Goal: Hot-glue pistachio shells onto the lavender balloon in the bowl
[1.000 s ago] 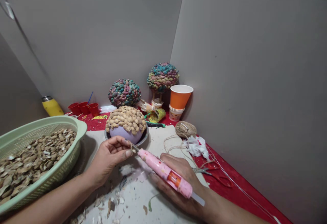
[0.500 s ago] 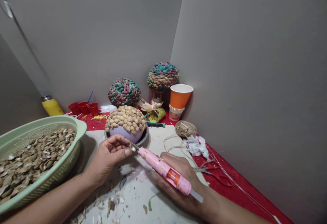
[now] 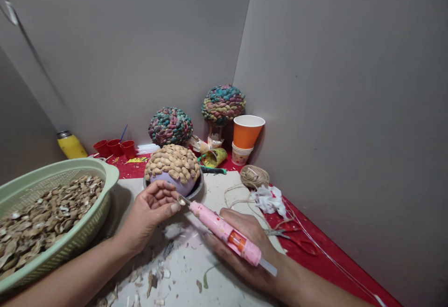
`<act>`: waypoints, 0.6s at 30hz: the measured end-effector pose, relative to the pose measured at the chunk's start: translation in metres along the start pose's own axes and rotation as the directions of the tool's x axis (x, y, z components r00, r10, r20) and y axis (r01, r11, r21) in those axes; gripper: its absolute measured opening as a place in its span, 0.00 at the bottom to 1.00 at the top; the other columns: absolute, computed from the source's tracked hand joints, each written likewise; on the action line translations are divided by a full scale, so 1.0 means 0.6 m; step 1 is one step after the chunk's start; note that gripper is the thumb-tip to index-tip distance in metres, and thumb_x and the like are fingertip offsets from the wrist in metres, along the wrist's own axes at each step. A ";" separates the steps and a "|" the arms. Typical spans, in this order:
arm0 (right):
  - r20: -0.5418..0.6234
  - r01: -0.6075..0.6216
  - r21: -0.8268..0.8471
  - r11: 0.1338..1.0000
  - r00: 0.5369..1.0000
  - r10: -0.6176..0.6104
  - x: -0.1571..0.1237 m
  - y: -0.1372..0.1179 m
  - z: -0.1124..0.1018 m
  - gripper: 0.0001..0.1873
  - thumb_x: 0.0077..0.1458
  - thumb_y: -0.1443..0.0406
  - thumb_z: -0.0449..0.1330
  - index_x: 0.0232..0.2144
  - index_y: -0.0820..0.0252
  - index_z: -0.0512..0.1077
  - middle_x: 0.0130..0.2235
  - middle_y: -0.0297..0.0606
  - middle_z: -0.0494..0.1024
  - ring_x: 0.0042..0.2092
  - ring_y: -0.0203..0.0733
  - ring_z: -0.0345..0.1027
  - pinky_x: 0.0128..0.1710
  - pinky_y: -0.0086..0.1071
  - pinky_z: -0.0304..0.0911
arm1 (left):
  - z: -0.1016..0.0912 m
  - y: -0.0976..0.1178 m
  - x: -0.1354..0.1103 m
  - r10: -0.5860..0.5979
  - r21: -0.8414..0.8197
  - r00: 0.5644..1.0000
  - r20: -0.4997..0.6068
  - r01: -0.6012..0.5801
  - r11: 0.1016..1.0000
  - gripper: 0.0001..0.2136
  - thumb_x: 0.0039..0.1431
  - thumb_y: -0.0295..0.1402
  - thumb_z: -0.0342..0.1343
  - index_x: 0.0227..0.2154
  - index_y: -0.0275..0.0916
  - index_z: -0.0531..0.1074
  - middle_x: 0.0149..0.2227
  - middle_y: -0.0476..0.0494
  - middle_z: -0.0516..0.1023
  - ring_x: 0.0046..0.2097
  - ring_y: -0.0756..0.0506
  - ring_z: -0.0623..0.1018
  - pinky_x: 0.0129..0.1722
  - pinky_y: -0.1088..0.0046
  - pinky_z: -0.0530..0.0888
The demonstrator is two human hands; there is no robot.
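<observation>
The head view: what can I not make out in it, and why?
All in the head view:
Handle of the pink glue gun: hidden by the right hand.
Any glue on the shell in the left hand: too small to tell.
Underside of the purple dome: hidden inside the grey bowl.
Left end of the green basket: cut off by the picture's left edge.

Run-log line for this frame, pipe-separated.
left hand: pinching peanut shell | right hand: gripping pink glue gun | nozzle: at shell, contact unclear | purple ball: partly shell-covered, in bowl
</observation>
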State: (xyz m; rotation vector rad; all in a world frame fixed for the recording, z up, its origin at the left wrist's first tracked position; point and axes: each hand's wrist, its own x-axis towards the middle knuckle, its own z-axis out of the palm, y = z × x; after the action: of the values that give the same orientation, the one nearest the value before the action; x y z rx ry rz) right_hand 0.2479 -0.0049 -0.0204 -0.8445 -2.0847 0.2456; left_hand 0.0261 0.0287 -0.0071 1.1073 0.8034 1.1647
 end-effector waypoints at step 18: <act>0.029 -0.008 -0.015 1.000 1.000 0.008 -0.004 0.008 -0.002 0.16 0.64 0.62 0.52 0.24 0.56 0.57 0.23 0.30 0.62 0.23 0.34 0.57 0.24 0.29 0.51 | 0.004 0.005 0.001 0.040 0.008 0.998 -0.056 -0.040 0.999 0.16 0.46 0.27 0.70 0.38 0.39 0.71 0.33 0.48 0.79 0.35 0.51 0.77 0.40 0.77 0.74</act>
State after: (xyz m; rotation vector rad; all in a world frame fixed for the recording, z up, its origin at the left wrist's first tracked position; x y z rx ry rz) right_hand 0.2519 -0.0030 -0.0236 -0.8628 -2.1129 0.2483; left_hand 0.0276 0.0286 -0.0033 1.1050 0.8322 1.2320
